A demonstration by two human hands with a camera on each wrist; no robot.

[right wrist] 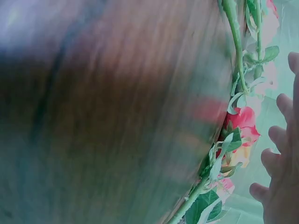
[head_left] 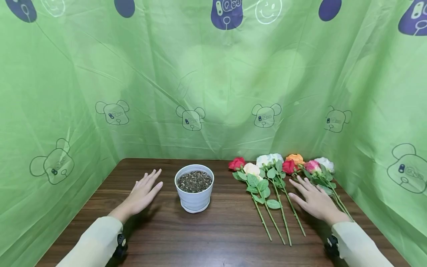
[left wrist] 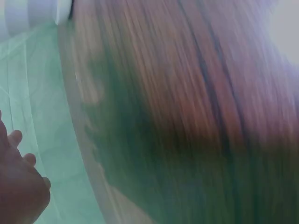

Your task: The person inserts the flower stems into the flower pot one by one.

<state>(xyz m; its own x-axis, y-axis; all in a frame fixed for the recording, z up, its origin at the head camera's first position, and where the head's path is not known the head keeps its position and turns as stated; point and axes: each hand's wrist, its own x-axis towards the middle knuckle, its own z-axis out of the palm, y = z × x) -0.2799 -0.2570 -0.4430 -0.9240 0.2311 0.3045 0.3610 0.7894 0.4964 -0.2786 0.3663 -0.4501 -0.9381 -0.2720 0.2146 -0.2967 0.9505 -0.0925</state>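
Observation:
A white flowerpot (head_left: 195,200) filled with dark soil (head_left: 195,181) stands near the middle of the table. To its left is my left hand (head_left: 141,194), palm down with fingers extended, apart from the pot and holding nothing. My right hand (head_left: 317,200) is spread over the right side, among several long-stemmed artificial-looking roses, and grips none of them. Their heads point to the back: a red rose (head_left: 237,163), a cream rose (head_left: 251,170), white blooms (head_left: 269,159), an orange rose (head_left: 295,159) and a pink rose (head_left: 313,166). In the right wrist view, a red rose (right wrist: 244,123) lies beyond the fingers.
The brown wooden table (head_left: 213,237) has its back edge against a green curtain (head_left: 213,81) printed with bear outlines. This curtain also encloses the left and right sides. Bare stems (head_left: 283,222) point toward the front of the table.

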